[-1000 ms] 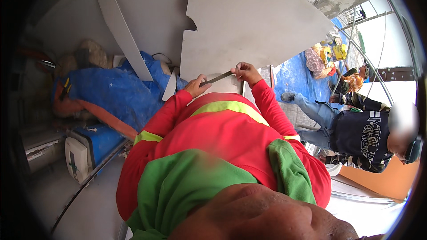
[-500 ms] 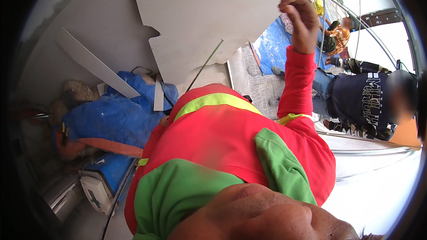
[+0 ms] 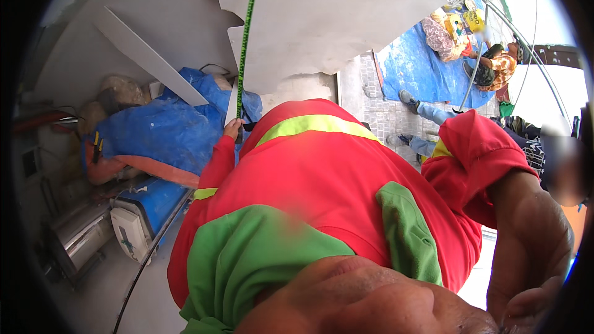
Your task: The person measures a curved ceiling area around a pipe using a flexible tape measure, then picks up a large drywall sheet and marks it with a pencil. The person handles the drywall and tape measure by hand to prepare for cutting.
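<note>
Vs 0.5 s ago: right arm, then raised, now bent down; right hand (image 3: 532, 306) at lower rim, partly cut off, grip can't tell. Left hand (image 3: 233, 128) closed on tape measure (image 3: 244, 49), blade now standing up along grey panel (image 3: 334, 12). Tape case hidden behind fingers.

A blue tarpaulin (image 3: 162, 128) lay bunched over a heap on the grey concrete floor (image 3: 99, 291), in bright daylight. Above it a large pale grey broken board (image 3: 346, 18) stood against a grey wall (image 3: 154, 6), and a narrow pale strip (image 3: 148, 55) leaned just beside the tarpaulin's upper edge. Below the tarpaulin sat a white and blue machine (image 3: 139, 222). Well to its right another blue sheet (image 3: 421, 68) covered paving, where seated people (image 3: 476, 49) were gathered
</note>
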Tool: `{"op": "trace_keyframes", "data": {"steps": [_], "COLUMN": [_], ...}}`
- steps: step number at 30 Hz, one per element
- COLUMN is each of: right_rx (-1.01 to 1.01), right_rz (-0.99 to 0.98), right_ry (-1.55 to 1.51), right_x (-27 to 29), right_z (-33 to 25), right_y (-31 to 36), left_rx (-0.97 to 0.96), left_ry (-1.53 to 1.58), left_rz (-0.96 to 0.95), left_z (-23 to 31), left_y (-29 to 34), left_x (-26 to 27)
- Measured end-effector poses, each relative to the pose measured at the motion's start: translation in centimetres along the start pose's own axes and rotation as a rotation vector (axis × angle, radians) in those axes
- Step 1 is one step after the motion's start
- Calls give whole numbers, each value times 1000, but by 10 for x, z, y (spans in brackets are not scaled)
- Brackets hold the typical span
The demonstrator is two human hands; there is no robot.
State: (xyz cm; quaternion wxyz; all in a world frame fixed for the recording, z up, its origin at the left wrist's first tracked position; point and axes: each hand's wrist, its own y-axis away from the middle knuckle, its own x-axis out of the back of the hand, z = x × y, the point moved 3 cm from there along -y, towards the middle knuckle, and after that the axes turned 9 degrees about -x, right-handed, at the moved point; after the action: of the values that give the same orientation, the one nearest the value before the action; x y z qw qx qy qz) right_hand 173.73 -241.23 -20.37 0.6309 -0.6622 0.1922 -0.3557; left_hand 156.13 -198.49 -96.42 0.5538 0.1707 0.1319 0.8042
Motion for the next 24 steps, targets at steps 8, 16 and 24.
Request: {"op": "trace_keyframes", "data": {"steps": [8,16,24], "right_rx": [-182,-2016,-2905], "right_rz": [268,-399,-432], "right_ry": [952,946,414], "right_x": [42,76,-14], "right_z": [19,29,-155], "right_y": [87,511,732], "left_rx": [-31,3,66], "left_ry": [-55,-207,-266], "left_rz": [-38,-145,-164], "left_z": [-17,-33,16], "left_y": [13,3,-35], "left_x": [-16,-10,15]}}
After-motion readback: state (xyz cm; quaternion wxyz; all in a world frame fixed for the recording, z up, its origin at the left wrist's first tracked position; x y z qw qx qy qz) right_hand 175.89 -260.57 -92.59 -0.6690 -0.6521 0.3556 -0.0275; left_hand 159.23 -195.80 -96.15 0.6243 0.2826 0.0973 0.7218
